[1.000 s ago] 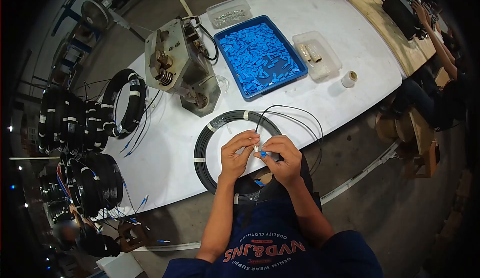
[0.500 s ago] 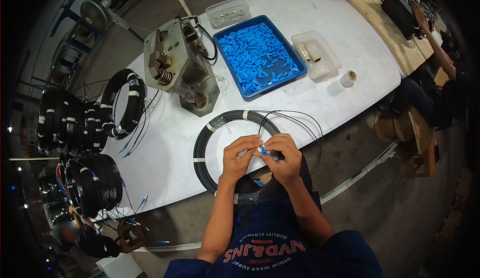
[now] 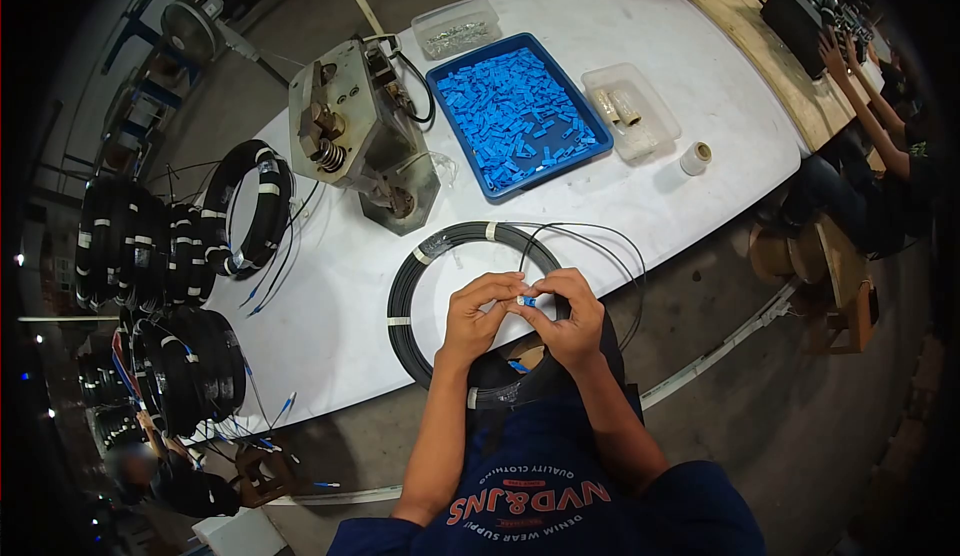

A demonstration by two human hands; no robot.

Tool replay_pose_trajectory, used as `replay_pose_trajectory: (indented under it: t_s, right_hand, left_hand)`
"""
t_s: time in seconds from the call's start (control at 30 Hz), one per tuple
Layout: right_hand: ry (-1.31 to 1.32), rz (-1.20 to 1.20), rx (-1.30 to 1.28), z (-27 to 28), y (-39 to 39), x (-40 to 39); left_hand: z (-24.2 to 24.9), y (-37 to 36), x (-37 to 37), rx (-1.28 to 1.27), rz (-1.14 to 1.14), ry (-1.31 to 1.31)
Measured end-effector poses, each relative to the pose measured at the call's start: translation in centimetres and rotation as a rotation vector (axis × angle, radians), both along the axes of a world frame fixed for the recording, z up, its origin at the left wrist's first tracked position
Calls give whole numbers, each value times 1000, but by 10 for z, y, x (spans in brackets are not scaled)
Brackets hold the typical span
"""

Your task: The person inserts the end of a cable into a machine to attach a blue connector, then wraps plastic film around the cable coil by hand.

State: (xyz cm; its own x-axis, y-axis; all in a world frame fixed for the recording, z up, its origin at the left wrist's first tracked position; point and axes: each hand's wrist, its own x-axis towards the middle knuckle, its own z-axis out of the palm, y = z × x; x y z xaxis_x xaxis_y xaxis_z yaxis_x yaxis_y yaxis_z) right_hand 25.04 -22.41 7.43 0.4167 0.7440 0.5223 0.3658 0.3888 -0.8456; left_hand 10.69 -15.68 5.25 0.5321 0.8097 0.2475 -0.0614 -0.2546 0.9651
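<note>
My left hand and my right hand meet fingertip to fingertip above the near edge of the table. Both pinch a small blue-and-white cable connector, partly hidden by the fingers. A thin black cable loops down to the fingertips. Under and around my hands lies a large coil of black cable, bound with white tape and overhanging the table edge. Another bit of blue shows low inside the coil, near my lap.
A blue tray of small blue parts stands beyond the coil, between two clear plastic boxes. A metal press stands left, a small roll right. More cable coils crowd the left; other people work at both sides.
The blue-and-white connector has turned slightly between my fingertips, and my right thumb has shifted over it. At the far right, another person's hands have moved beside the black box.
</note>
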Motion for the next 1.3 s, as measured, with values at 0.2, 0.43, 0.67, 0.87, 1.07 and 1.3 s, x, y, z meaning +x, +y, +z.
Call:
replay_pose_trajectory:
  t_s: [0.2, 0.43, 0.67, 0.87, 1.07, 1.3]
  right_hand:
    - [-54, 16, 27, -4, 0, 2]
    - [-78, 33, 55, -5, 1, 4]
    - [-62, 31, 31, -5, 2, 3]
    - [-53, 42, 27, -4, 2, 2]
    - [-63, 53, 58, -2, 4, 1]
    - [-87, 52, 64, -3, 4, 3]
  left_hand:
    - [-2, -3, 0, -38, 5, -24]
    - [-1, -2, 0, -64, 8, -13]
    - [-1, 0, 0, -45, 9, 4]
    - [-2, -1, 0, -49, 19, -9]
    - [-1, 0, -2, -37, 19, -21]
    - [-1, 2, -1, 13, 29, 4]
